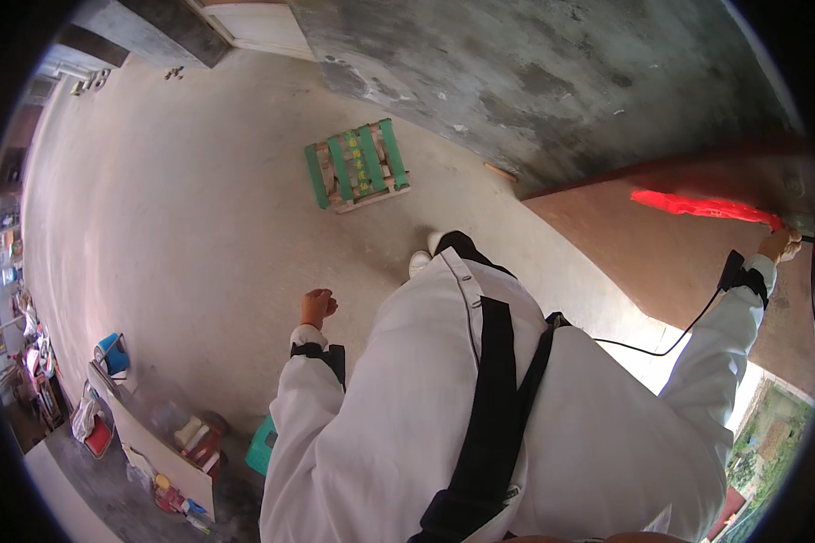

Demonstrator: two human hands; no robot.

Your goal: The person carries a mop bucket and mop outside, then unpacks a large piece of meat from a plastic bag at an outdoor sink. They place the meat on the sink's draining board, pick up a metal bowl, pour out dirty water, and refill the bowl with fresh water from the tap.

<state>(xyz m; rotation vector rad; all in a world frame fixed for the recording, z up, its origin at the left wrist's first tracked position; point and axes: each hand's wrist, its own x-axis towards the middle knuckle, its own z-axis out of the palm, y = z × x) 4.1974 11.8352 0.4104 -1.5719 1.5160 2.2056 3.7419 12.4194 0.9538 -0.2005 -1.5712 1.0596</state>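
Note:
My right hand (781,246) is stretched far out to the right, at the edge of a large brown door panel (652,251). Its fingers are curled beside a narrow black part (807,238), and they meet the end of a red cloth or plastic strip (710,206) that runs along the panel. The view does not settle what these fingers grip. My left hand (319,307) hangs over the concrete floor, fingers curled in, with nothing seen in it. Both wrists carry black strapped devices; a cable (652,351) runs from the right one.
A small slatted wooden pallet (358,165) with green boards and yellow writing lies on the floor (197,203). A stained grey wall (516,81) borders it. Lower left are a table (153,448) with items, a blue stool (113,354) and a teal plastic object (261,445). Greenery (767,434) shows outside.

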